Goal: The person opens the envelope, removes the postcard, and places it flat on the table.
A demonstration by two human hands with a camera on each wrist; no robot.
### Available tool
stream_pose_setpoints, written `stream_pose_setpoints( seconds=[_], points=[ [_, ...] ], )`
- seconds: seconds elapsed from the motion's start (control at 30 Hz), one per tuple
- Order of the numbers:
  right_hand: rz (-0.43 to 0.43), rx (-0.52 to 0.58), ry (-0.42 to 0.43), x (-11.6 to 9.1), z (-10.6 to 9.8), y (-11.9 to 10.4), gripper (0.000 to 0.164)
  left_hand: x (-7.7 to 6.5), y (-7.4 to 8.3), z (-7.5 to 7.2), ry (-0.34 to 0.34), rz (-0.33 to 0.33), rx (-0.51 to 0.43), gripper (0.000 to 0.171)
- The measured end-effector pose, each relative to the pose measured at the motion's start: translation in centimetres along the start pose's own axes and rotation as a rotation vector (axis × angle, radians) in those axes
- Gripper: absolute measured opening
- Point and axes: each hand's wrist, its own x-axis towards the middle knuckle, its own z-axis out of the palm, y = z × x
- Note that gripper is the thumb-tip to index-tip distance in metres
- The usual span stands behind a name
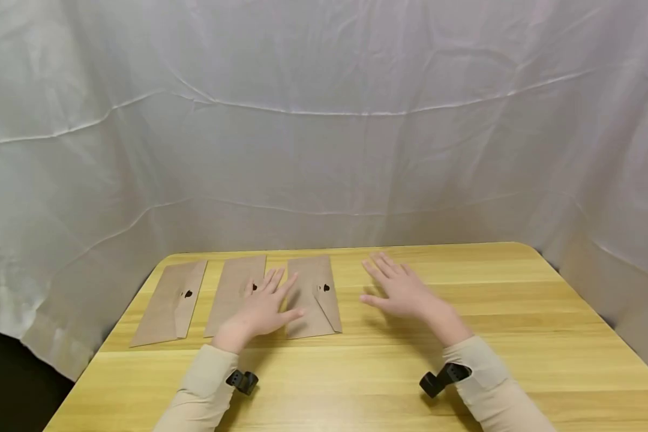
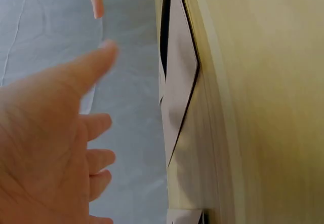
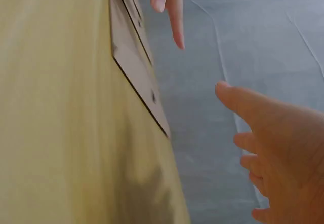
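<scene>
Three brown paper envelopes lie side by side on the left part of the table. In the head view the left envelope (image 1: 164, 300) is in full sight, its flap edge and small black mark showing. My left hand (image 1: 260, 309), fingers spread, hovers over the gap between the middle envelope (image 1: 227, 294) and the right envelope (image 1: 308, 306), hiding part of both. To the right of the right envelope, my right hand (image 1: 405, 294) is held above the bare wood with fingers extended, casting a shadow. Neither hand holds anything.
The light wood table (image 1: 356, 384) has rounded far corners. Behind and beside it hangs a creased pale grey curtain (image 1: 345, 162). A black strap device sits on each wrist: a left one (image 1: 243, 381) and a right one (image 1: 444, 378).
</scene>
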Motion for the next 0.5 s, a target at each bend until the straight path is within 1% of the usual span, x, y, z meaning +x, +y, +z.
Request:
stream_pose_setpoints(
  seconds=[0.07, 0.17, 0.23, 0.4, 0.5],
  points=[
    [-0.041, 0.029, -0.030, 0.1, 0.5, -0.6, 0.080, 0.0, -0.3, 0.0, -0.009, -0.001, 0.009, 0.082],
    [-0.093, 0.043, -0.078, 0.3, 1.3, -1.6, 0.079, -0.1, -0.6, -0.1, -0.014, 0.008, 0.018, 0.083],
    [-0.129, 0.047, -0.113, 0.3, 1.8, -2.3, 0.079, -0.2, -0.7, -0.1, -0.029, 0.016, 0.019, 0.083],
    [-0.201, 0.058, -0.208, 0.2, 2.6, -4.0, 0.078, -0.5, -0.6, -0.2, -0.107, 0.026, 0.018, 0.082],
    [-0.225, 0.078, -0.250, 0.1, 2.9, -4.8, 0.077, -0.7, -0.6, -0.1, -0.137, 0.026, 0.018, 0.079]
  ],
)
